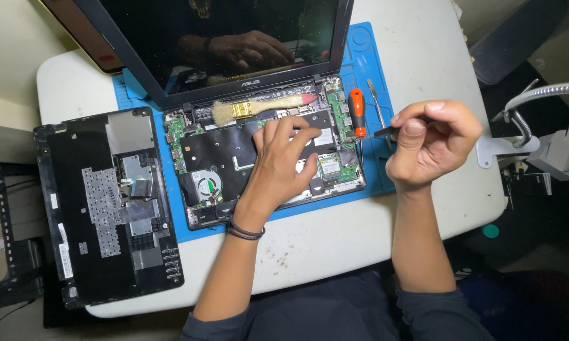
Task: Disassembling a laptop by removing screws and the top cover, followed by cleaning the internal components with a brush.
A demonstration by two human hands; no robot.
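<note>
Left hand [281, 158] flat on laptop [265, 151]

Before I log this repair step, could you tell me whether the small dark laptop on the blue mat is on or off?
Apparently off: the small dark laptop has a black, reflective screen, and its internals lie exposed.

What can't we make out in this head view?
- Board area under the left hand: covered by palm and fingers.
- Tool in the right hand: only a dark tip shows; the fist hides the rest.
- Laptop screen: top cut by the frame edge.
- Detached bottom cover labels: too small.
</note>
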